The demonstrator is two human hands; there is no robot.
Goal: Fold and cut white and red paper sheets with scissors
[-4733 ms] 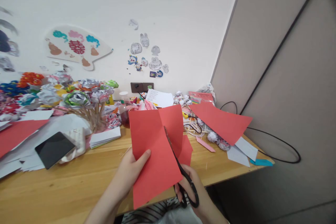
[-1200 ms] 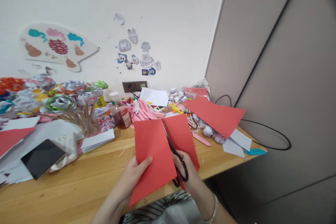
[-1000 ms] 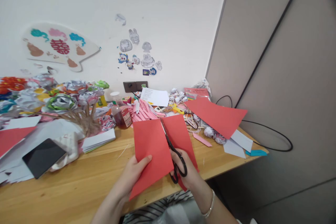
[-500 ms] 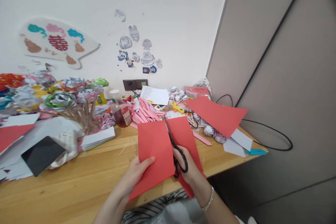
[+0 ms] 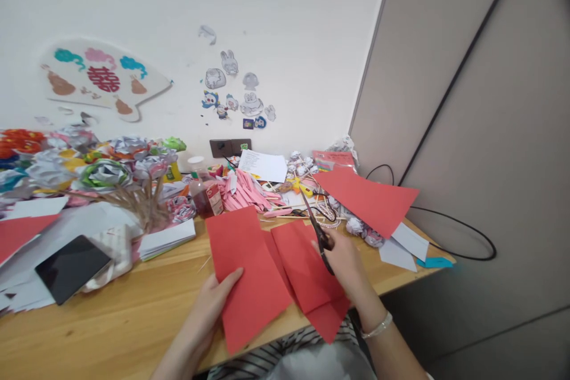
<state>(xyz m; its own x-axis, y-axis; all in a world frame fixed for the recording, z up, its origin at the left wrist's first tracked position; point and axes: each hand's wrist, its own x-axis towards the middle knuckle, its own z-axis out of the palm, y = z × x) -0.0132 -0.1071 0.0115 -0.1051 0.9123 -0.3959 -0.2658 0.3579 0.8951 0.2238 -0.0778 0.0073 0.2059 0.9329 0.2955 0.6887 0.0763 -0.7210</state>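
My left hand [image 5: 218, 297] grips the left edge of a red paper sheet [image 5: 249, 273], thumb on top and fingers underneath. My right hand [image 5: 345, 264] is closed around the black handles of a pair of scissors [image 5: 314, 219], whose blades point up and away from me. Below the scissors, more red paper pieces [image 5: 307, 267] lie overlapping at the front edge of the table, apart from the scissors' blade tips. The fingers of my right hand partly hide the handles.
A wooden table [image 5: 89, 338] runs along the wall. Paper flowers [image 5: 107, 172], a bottle [image 5: 205, 196], pink strips [image 5: 244, 190], and a yellow glue gun [image 5: 303, 187] crowd its back. A dark tablet or phone [image 5: 72, 269] lies left; another red sheet [image 5: 369, 199] lies right.
The red paper has come apart into separate pieces. My left hand has shifted slightly left with one piece, while my right hand has moved right and up with the scissors, out of the cut.
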